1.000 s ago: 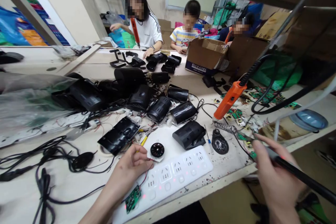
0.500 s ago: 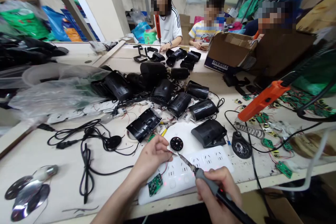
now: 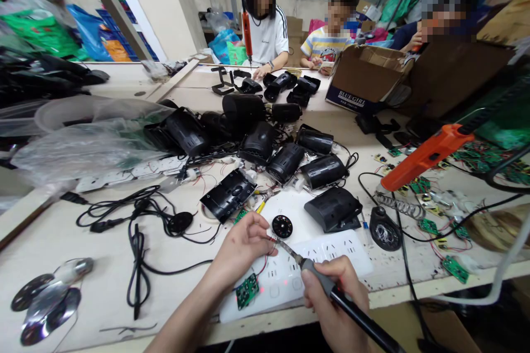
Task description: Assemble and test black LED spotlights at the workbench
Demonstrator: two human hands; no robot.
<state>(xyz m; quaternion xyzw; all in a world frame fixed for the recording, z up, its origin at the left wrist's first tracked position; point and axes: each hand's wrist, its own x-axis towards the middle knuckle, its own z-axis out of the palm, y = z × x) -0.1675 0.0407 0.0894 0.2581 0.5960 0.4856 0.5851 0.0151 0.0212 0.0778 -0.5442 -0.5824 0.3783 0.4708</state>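
Black cables [image 3: 136,231] are sprawling at the left of the bench, beside a green circuit board [image 3: 247,290] lying just under the left hand [image 3: 242,245], whose fingertips are pinching red wires by the round black disc [image 3: 282,226]. The right hand [image 3: 337,300] is wrapping its fingers tightly around a soldering iron [image 3: 327,287], tip touching those wires above the white power strip [image 3: 331,251]. Black housings [image 3: 285,162] are crowding behind, and an orange screwdriver [image 3: 426,155] is hanging at the right.

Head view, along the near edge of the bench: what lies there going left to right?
Shiny metal discs → black cable → left hand → soldering iron in the right hand → green circuit board.
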